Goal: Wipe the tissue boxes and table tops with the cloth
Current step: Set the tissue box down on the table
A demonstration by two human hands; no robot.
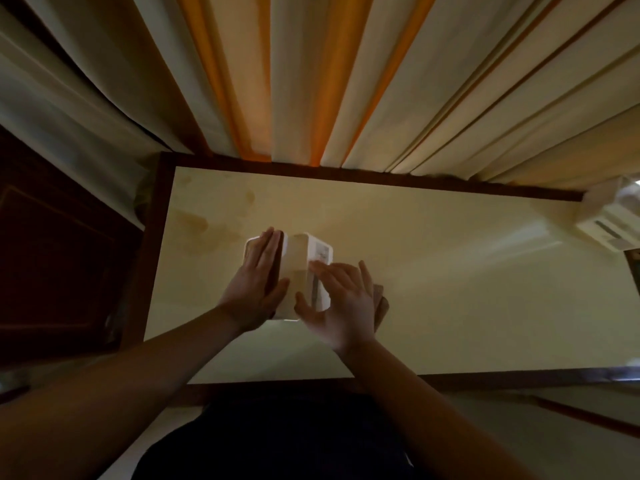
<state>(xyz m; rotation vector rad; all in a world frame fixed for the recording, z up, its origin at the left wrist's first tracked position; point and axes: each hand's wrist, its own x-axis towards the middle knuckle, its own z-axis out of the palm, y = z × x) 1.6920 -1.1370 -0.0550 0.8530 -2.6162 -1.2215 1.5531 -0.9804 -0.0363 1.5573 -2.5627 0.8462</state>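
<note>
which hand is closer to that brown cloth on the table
Right. The right hand is right over the cloth, which shows beneath its fingers. The left hand lies flat on the tissue box's far side.

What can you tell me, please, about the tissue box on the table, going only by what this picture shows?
The tissue box is a white, smooth-looking box with rounded corners and a tan band across its top; a pale label shows on its far right part. It rests on the cream table top, left of the middle. The left hand lies flat on its left side with straight fingers, and the right hand covers its near right corner with spread fingers. A brownish cloth peeks out beside the right hand.
</note>
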